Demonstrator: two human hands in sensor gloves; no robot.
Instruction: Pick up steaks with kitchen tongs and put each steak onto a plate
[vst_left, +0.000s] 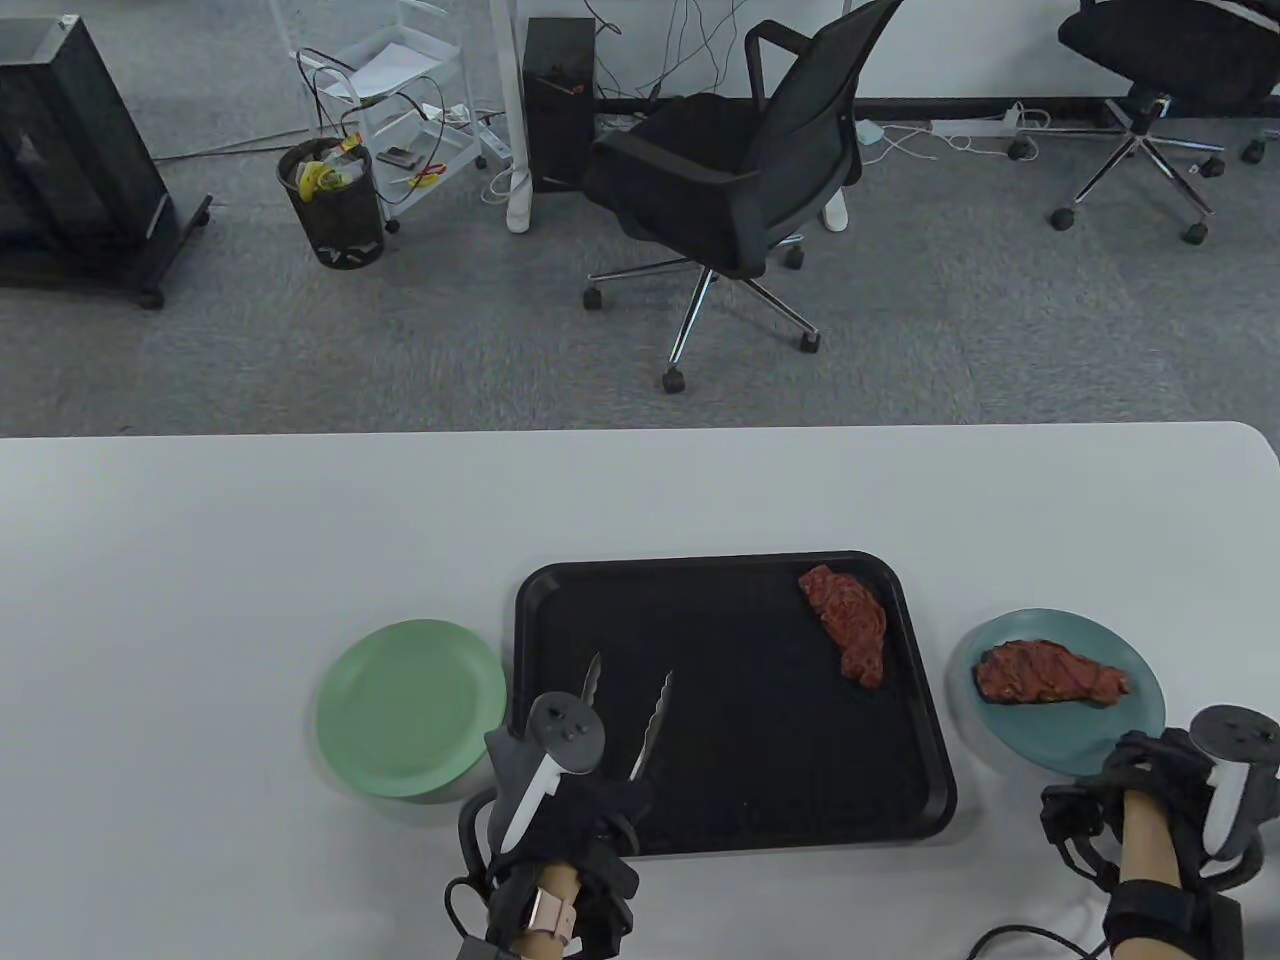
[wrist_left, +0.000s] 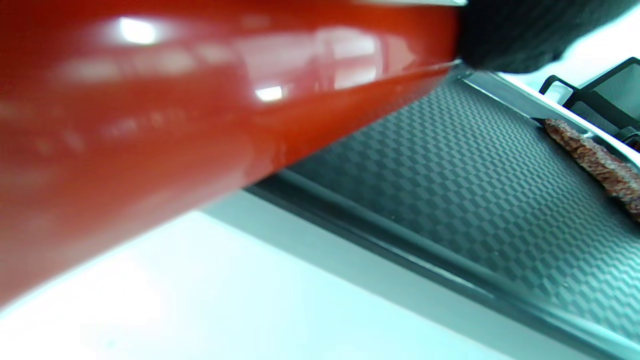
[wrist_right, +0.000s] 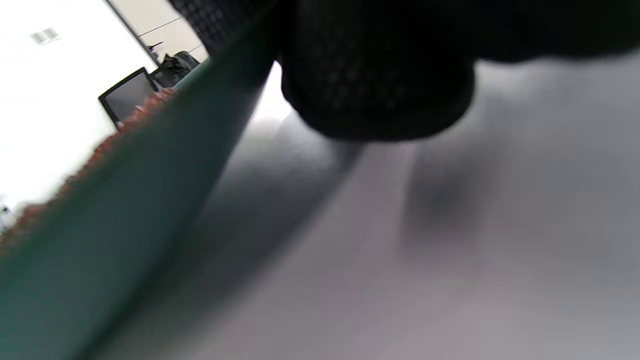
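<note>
My left hand (vst_left: 600, 805) grips the tongs (vst_left: 655, 715) over the near left part of the black tray (vst_left: 740, 810). Their two toothed arms are spread apart and hold nothing. In the left wrist view the tongs' red handle (wrist_left: 190, 95) fills the upper left, with a gloved finger (wrist_left: 510, 35) on it. One raw steak (vst_left: 848, 620) lies in the tray's far right corner; the same steak (wrist_left: 595, 160) shows at that view's right edge. A second steak (vst_left: 1050, 675) lies on the teal plate (vst_left: 1075, 745). My right hand (vst_left: 1150, 775) holds that plate's near rim (wrist_right: 100, 240), gloved fingertip (wrist_right: 380, 75) beside it.
A bare green plate (vst_left: 410, 705) sits just left of the tray, close to my left hand. The white table (vst_left: 300, 520) stretches beyond the tray. Behind the table's far edge stand an office chair (vst_left: 730, 190) and a bin (vst_left: 335, 205).
</note>
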